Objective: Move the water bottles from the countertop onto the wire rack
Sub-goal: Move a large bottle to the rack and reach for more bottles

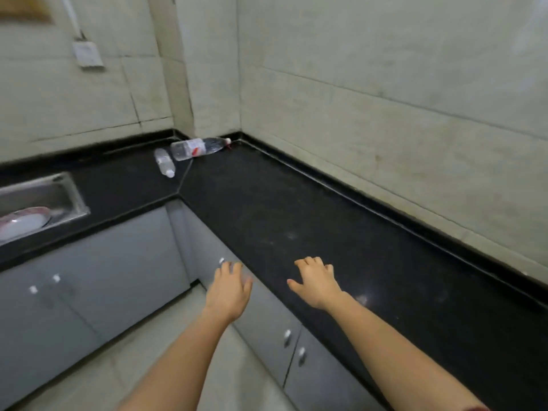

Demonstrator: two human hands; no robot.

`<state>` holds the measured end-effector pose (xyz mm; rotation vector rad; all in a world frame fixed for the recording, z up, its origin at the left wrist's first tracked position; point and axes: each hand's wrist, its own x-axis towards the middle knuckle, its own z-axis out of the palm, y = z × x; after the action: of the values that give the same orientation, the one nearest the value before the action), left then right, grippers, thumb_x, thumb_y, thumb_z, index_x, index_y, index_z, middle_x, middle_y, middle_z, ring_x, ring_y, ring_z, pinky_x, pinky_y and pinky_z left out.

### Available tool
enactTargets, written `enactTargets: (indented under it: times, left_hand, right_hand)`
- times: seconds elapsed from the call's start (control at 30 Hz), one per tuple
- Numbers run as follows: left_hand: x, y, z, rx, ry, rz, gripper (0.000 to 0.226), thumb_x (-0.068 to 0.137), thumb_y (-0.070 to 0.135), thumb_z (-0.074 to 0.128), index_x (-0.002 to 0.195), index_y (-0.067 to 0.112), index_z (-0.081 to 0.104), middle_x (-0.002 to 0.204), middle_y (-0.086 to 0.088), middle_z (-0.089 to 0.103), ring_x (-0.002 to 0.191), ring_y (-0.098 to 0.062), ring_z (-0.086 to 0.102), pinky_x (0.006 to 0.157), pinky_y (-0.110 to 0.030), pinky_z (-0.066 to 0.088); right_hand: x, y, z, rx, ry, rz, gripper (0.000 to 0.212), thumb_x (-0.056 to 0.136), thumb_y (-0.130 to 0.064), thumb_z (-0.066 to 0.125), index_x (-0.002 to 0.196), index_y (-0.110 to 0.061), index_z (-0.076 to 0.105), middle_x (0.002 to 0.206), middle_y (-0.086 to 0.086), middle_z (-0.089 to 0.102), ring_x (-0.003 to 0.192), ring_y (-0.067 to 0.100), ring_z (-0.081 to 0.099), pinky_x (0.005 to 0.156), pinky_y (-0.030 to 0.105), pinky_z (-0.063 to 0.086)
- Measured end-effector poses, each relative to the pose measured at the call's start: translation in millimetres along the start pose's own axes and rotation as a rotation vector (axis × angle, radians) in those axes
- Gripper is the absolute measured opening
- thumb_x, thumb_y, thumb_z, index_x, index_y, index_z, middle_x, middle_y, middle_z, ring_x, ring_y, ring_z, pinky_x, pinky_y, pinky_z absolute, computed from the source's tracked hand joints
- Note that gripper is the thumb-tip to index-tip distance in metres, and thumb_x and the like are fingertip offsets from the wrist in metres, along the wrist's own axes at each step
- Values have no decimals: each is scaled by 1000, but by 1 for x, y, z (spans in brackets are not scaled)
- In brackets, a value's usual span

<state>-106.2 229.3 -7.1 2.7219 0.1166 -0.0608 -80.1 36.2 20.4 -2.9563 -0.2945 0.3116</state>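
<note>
Two clear plastic water bottles lie on their sides in the far corner of the black countertop point(296, 209). The large bottle point(197, 148) has a white and red label and its cap points right toward the wall. The small bottle point(164, 162) lies just left of it, its white cap pointing toward me. My left hand point(230, 287) hovers over the counter's front edge and the grey cabinets, fingers relaxed, holding nothing. My right hand point(315, 281) is stretched out above the counter, fingers spread and empty. Both hands are far from the bottles. No wire rack is in view.
A steel sink point(63, 191) is set in the counter at the left, with a plate point(25, 222) in it. Grey cabinet doors point(118, 277) with silver knobs run below the L-shaped counter. Tiled walls close the corner; a wall socket point(88, 54) is at upper left.
</note>
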Motion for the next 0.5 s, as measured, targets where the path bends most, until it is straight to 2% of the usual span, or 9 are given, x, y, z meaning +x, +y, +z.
enactTargets:
  times: [0.23,0.5]
  left_hand:
    - [111,-73,-27,43,-1,-50,47,98,38,36,138,12,35,142,-9,35,128,-28,36,100,-41,41]
    - [266,-137,-69,81,-20,-108,48,98,39,36,140,14,32,142,-8,34,130,-27,33,101,-40,40]
  right_hand:
    - [137,-61,0,16,-31,-67,58,96,-44,45,144,-14,34,143,6,42,133,26,34,108,45,27]
    - [309,-122,-14,147,-95,-54,61,96,-44,47,146,-13,32,144,7,40,135,27,32,109,47,27]
